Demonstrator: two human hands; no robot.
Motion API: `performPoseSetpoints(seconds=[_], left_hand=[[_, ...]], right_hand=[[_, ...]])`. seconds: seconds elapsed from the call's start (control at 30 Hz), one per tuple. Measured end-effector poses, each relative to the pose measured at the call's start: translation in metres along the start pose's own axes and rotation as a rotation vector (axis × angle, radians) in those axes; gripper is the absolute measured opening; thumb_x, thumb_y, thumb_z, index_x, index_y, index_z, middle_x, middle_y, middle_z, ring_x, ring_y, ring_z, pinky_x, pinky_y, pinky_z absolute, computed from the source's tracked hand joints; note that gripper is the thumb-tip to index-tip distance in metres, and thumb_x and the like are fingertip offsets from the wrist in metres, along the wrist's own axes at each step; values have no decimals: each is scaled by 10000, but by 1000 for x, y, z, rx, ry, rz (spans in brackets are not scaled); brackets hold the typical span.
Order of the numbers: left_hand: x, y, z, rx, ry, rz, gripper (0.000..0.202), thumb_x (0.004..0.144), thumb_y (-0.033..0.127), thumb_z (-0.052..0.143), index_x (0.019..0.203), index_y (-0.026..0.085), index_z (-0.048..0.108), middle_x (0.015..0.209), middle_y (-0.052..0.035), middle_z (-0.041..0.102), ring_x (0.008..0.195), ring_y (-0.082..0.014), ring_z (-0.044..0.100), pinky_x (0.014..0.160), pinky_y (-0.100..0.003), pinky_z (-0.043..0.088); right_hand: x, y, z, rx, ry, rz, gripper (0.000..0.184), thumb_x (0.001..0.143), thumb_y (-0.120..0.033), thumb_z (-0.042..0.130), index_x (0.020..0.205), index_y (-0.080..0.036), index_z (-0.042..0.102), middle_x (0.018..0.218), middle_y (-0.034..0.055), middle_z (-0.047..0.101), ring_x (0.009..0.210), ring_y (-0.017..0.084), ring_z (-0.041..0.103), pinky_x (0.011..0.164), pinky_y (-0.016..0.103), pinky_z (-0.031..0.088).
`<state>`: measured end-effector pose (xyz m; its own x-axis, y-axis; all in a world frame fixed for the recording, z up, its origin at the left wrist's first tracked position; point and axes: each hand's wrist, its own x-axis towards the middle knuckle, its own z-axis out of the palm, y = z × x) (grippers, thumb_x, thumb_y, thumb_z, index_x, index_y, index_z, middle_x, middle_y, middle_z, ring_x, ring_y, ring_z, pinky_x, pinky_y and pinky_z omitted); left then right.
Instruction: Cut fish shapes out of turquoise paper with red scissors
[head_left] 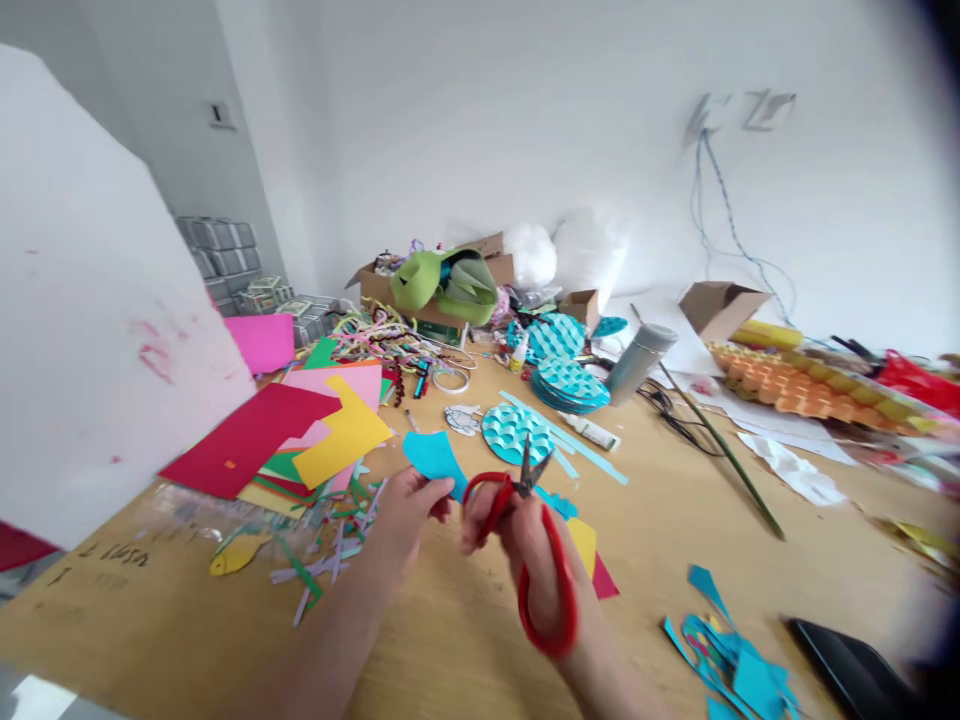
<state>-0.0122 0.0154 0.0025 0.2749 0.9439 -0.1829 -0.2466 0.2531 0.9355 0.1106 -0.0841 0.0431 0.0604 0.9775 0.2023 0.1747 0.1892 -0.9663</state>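
My left hand (409, 510) pinches a piece of blue paper (433, 458) and holds it up above the wooden table (675, 520). My right hand (525, 540) is closed round the red handles of a pair of scissors (525, 500). The short dark blades point up and away, just right of the blue paper, and stand slightly apart. A round teal scalloped paper disc (514, 432) lies on the table right behind the blades. Blue paper strips (577, 445) lie beside it.
Coloured paper sheets (300, 435) are stacked at the left, with offcuts (330, 550) strewn near them. A white board (90, 330) leans at far left. More teal discs (570, 385), a glue bottle (589, 431), a grey flask (637, 362), a green stick (720, 445) and cardboard boxes (450, 290) lie behind. Blue scraps (731, 655) sit at the lower right.
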Motion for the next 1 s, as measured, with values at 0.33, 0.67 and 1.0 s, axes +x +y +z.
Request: performPoseSetpoints(seconds=[0.33, 0.67, 1.0], left_hand=[[0, 6, 1, -9, 66, 36, 185, 619, 303, 703, 636, 142, 614, 562, -11, 609, 513, -106, 522, 496, -220, 405], [-3, 5, 3, 99, 18, 19, 193, 623, 313, 720, 645, 143, 632, 564, -11, 616, 531, -112, 536, 532, -224, 426], [-4, 3, 3, 138, -43, -6, 212, 635, 344, 707, 636, 141, 645, 538, -4, 577, 523, -112, 503, 549, -241, 425]], right_hand=[[5, 47, 15, -87, -40, 373, 568, 873, -698, 391, 626, -193, 475, 535, -16, 515, 493, 115, 449, 478, 237, 313], [9, 43, 15, -16, -137, 481, 625, 792, -780, 410, 577, -196, 463, 424, -26, 513, 382, 85, 444, 409, 202, 294], [8, 54, 13, 32, -157, 479, 629, 794, -786, 403, 589, -195, 475, 422, -28, 508, 361, 87, 455, 385, 197, 300]])
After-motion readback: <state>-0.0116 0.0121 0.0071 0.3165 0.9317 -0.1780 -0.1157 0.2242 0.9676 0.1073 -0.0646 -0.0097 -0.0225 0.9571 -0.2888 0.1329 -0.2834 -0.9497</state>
